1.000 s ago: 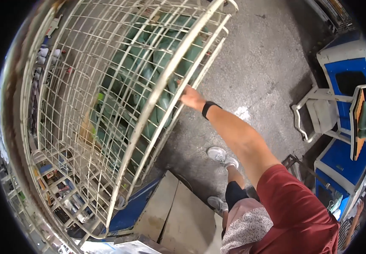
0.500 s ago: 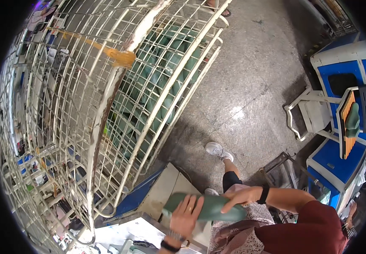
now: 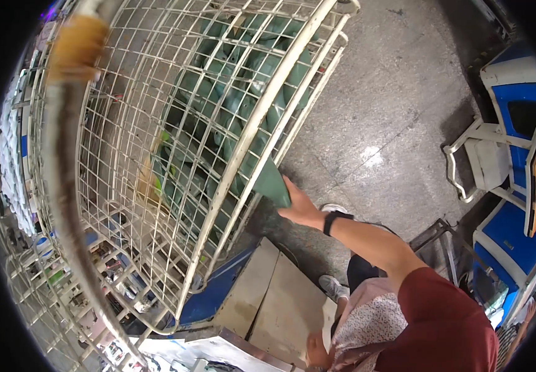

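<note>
My right hand is closed around one end of a long, smooth dark green piece. The piece's other end reaches to the side of a white wire cage and shows partly behind its bars. Many similar green pieces lie heaped inside the cage. Low in the picture, near my apron, my left hand hangs apart from the green piece, with nothing seen in it. Its fingers look loosely apart, though it shows only in part.
A painted metal cabinet stands below the cage. At the right are blue and white machines and a slatted orange board bearing another green piece. A dark metal frame stands on the grey floor. Yellow wrapping covers the cage post.
The green piece has gone from both hands near my lap up to the cage, in my right hand alone. My left hand has let go and dropped lower. The view has shifted.
</note>
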Demonstrator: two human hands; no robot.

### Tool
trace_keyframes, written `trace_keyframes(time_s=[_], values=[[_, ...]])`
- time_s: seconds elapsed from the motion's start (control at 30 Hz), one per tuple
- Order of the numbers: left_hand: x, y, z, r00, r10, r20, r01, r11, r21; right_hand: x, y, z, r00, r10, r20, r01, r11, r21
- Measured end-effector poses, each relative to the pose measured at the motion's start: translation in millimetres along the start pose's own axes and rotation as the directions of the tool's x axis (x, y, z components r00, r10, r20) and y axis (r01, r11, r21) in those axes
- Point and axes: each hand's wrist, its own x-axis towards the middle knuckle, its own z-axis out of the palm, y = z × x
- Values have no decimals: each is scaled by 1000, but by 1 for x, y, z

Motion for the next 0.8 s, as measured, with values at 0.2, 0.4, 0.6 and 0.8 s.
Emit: trace_keyframes(time_s=[0.2,0.4,0.6,0.8], values=[[-48,-1,21,974,-193,116,212,961,-178,88,-27,32,951,-300,-77,287,946,-149],[-25,30,-2,987,-157,20,157,952,-261,-73,16,48,948,15,319,130,894,-429],[-4,71,-39,967,-248,-54,195,862,-468,-254,-7,27,684,383,621,125,777,-617],[-42,125,-68,818,-505,-277,169,670,-723,-300,-42,33,380,380,843,571,621,-537]])
